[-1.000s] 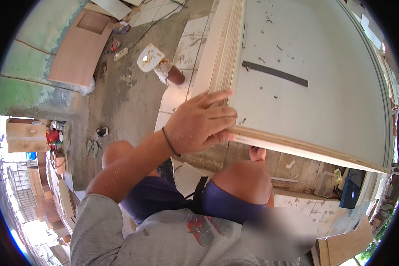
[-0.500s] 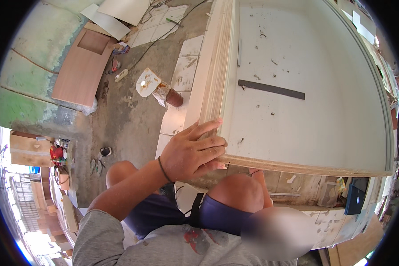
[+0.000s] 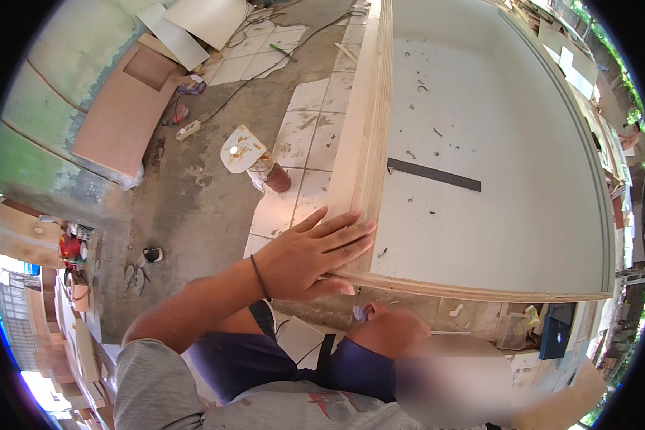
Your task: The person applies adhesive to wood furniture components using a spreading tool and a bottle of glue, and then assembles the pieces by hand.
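My left hand [image 3: 309, 254] lies flat with fingers spread against the near left corner of a thick stack of white-faced plywood sheets [image 3: 509, 129]. The fingers press on the stack's layered side edge [image 3: 365, 136]. A thin band circles that wrist. A long dark metal ruler [image 3: 433, 175] lies on the white top sheet, some way beyond the fingertips. My right hand is out of sight. My bent knee [image 3: 383, 333] shows just below the stack's front edge.
A small stool with a white seat [image 3: 245, 152] stands on the tiled and concrete floor to the left. Brown and white boards [image 3: 125, 107] lean at the upper left. Cables run across the floor. A dark blue box [image 3: 554, 331] sits at the lower right.
My left hand slid from on top of the corner down onto the stack's side edge, fingers now spread flat. The view shifted so more of the white sheet shows.
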Demonstrator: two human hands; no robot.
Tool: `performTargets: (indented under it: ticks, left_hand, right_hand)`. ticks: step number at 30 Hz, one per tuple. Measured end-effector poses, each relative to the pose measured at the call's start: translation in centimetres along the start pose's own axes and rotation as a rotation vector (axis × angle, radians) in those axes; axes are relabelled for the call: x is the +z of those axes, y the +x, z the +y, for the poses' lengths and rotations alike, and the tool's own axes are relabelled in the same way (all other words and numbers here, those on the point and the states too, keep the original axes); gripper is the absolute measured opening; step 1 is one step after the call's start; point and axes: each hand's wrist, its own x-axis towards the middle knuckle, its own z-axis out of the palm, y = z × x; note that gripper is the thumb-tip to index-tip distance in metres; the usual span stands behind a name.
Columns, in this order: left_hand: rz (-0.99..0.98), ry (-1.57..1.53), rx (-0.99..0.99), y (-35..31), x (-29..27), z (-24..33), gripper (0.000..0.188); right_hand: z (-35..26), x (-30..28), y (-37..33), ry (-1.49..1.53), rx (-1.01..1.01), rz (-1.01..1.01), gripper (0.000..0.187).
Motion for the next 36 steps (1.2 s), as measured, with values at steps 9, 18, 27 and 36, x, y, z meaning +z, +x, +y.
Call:
performTargets:
  ticks: [9, 18, 27, 36]
  left_hand:
    - [0.397, -0.359, -0.229, -10.7, 5.0, -10.3, 0.032]
    - [0.607, -0.757, -0.982, -17.7, 24.0, -29.8, 0.093]
    - [0.766, -0.826, -0.674, -10.0, 25.4, -39.6, 0.067]
    - [0.683, -0.609, -0.836, -9.4, 23.8, -37.6, 0.065]
  right_hand:
    - [-5.6, -1.9, -8.7, -1.404, -0.195, -0.272, 0.019]
    - [-10.4, 2.3, -13.4, -2.291, -0.199, -1.051, 0.023]
    - [-14.3, 12.0, -22.9, -1.938, -0.056, -0.532, 0.012]
    - [-10.1, 13.2, -23.0, -2.024, -0.206, -0.569, 0.017]
